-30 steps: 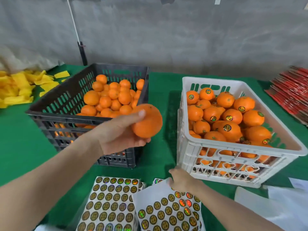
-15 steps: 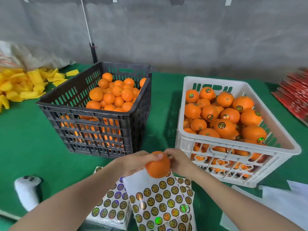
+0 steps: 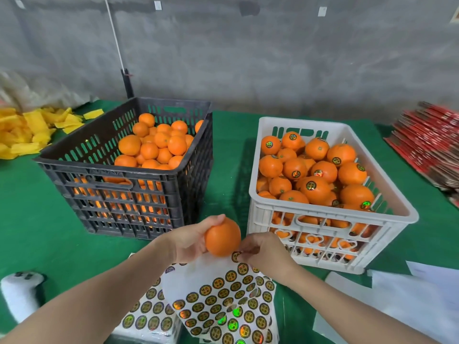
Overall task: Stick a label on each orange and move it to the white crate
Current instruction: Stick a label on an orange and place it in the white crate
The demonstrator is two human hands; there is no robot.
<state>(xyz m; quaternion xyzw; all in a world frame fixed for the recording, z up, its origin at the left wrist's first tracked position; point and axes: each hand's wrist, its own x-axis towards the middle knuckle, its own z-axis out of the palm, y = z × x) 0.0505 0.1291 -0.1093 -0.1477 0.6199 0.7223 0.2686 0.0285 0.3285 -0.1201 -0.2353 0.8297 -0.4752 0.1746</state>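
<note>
Surface covered w/ green cloth. Far L: loose heap of yellow strips noted, w/ pale crumpled sack behind it at the grey wall. Small white tags fixed near top of wall. Black post stood upright at back edge; white cord run up from it, slanted L. Far R: fanned stack of red flat-packed sheets. Near R: white paper sheets, overlapped. Near L: white rounded obj. w/ dark marks on top; type not determined.

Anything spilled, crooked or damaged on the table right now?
Nothing serious. The black crate and white crate stand upright, with no loose fruit on the cloth. The top label sheet lies skewed across the stack beneath it. The left hand holds an orange; the right hand pinches a label.
</note>
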